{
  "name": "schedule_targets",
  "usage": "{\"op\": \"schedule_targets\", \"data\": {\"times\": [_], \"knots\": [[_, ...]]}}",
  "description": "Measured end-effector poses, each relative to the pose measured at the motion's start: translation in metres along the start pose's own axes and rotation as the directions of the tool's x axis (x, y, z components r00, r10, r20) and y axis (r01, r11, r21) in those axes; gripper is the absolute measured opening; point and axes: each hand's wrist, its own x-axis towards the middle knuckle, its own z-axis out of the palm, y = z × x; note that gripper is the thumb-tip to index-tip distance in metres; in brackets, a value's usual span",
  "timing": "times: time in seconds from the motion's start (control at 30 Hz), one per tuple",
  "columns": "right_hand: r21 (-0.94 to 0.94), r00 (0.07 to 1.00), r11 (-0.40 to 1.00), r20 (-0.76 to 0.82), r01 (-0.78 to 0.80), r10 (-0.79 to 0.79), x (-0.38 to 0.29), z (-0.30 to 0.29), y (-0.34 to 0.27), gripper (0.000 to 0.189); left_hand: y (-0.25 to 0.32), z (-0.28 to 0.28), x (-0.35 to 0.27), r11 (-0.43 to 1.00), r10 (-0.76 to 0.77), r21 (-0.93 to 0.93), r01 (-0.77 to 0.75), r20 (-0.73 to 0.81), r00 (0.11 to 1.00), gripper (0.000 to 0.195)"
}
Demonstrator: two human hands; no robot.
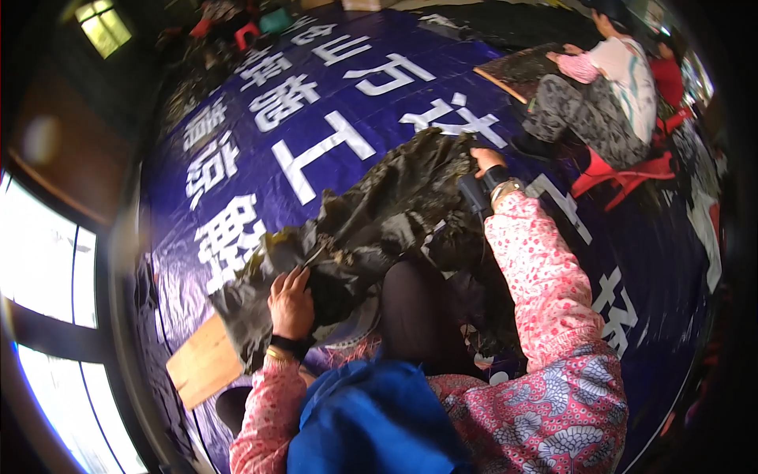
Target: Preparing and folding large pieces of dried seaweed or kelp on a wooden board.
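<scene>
A long, wrinkled, dark olive sheet that looks like kelp (379, 219) stretches diagonally in front of me, over my knee and a board. My left hand (291, 303) lies on its near left part, fingertips against the surface; whether they pinch it is hidden. A thin pale strip (315, 256) sticks up just past those fingers. At the far right end, my right hand (488, 161) has its fingers curled around the sheet's edge. Dark bands sit on both wrists, and a black box-like device (472, 192) is beside the right one.
A wooden board (204, 361) juts out at the left under the sheet. Blue tarpaulin (237, 160) with large white characters covers the floor. At the upper right, a person (622, 89) sits on a red plastic stool (628, 172) beside another dark-covered board (521, 74). Bright windows (47, 255) line the left.
</scene>
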Motion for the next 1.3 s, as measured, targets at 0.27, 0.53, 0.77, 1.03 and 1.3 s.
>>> {"op": "schedule_targets", "data": {"times": [0.27,0.53,0.77,1.03,1.3], "knots": [[-0.524,0.864,0.831,-0.313,0.188,-0.394,-0.058,0.063,-0.081,0.039,-0.009,-0.005,-0.009,0.998,-0.065,0.012,0.065,0.015,0.998,0.043],[-0.477,0.313,-0.028,0.618,0.878,-0.721,-0.225,0.187,-0.053,0.029,-0.011,0.001,-0.004,0.996,-0.002,-0.094,-0.008,-0.102,0.995,0.038],[-0.438,0.197,-0.274,0.767,0.856,-0.611,-0.263,0.211,-0.002,0.053,-0.035,-0.018,-0.013,0.935,-0.227,-0.238,0.264,0.171,0.959,0.023],[-0.458,0.127,-0.326,0.717,0.827,-0.685,-0.26,0.207,0.006,0.054,-0.011,-0.046,-0.035,0.79,-0.35,-0.534,0.3,0.009,0.937,0.012],[-0.468,0.175,-0.307,0.739,0.829,-0.651,-0.261,0.196,0.004,0.048,0.014,-0.068,-0.031,0.994,0.002,-0.096,-0.047,-0.423,0.906,0.029]]}}
